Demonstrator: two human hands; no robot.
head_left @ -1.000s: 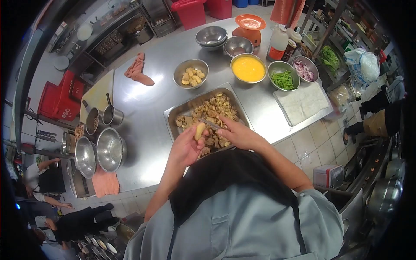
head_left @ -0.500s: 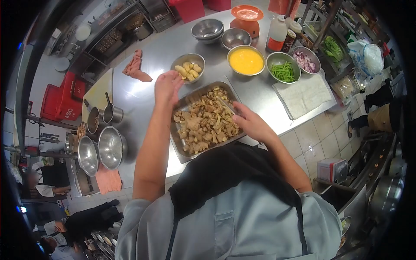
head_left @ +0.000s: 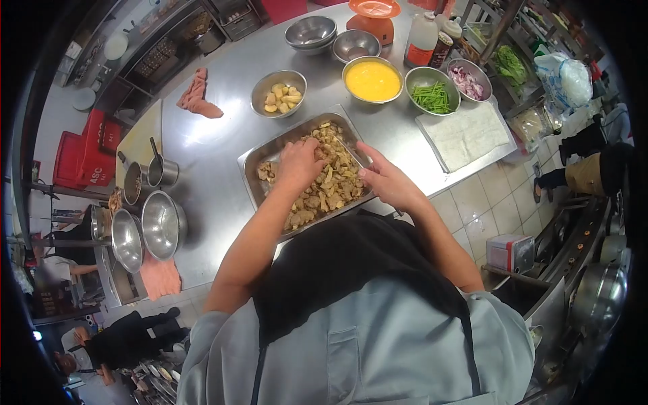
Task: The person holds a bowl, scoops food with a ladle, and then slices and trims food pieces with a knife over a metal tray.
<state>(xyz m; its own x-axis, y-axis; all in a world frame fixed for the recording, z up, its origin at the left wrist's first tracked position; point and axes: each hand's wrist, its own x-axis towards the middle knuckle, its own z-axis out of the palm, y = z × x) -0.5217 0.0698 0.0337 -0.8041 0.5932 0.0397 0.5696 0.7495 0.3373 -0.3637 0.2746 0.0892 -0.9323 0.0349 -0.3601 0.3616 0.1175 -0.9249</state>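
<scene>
A deep metal tray of knobbly tan pieces that look like ginger lies in front of me. My left hand reaches down into the tray, thumb apart from the bent fingers, whose tips are partly hidden among the pieces. At the tray's right rim, my right hand is closed round a knife; its blade points over the pieces and much of its handle is hidden. Just beyond the tray stands a metal bowl with peeled yellow chunks.
Bowls of yellow liquid, cut green vegetables and sliced purple onion stand at back right, near a white cloth. An orange scale is farther back. Metal bowls and a small pot stand left. Other people are at left.
My left hand has moved from the bowl of yellow chunks down into the tray. The right hand stays at the tray's right rim with the knife. The view has shifted slightly.
</scene>
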